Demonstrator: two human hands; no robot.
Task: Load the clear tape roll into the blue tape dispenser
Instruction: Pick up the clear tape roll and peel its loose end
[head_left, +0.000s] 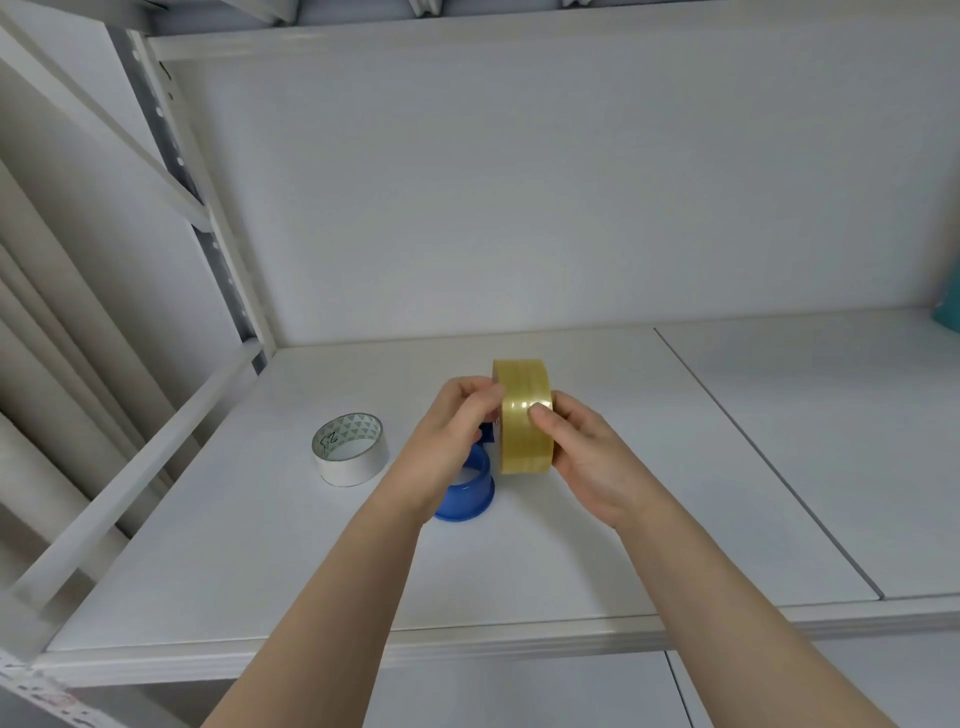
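I hold the clear tape roll (523, 415) upright on its edge between both hands, lifted above the middle of the white shelf (260, 545). My right hand (587, 457) clasps its right side, thumb pressed on the yellowish outer band. My left hand (452, 441) pinches at the roll's left rim with curled fingers. Just below my left hand, the blue tape dispenser (470, 491) sits on the shelf, its round well showing nothing inside. A white tape roll (350, 449) lies flat nearby, toward the shelf's left edge.
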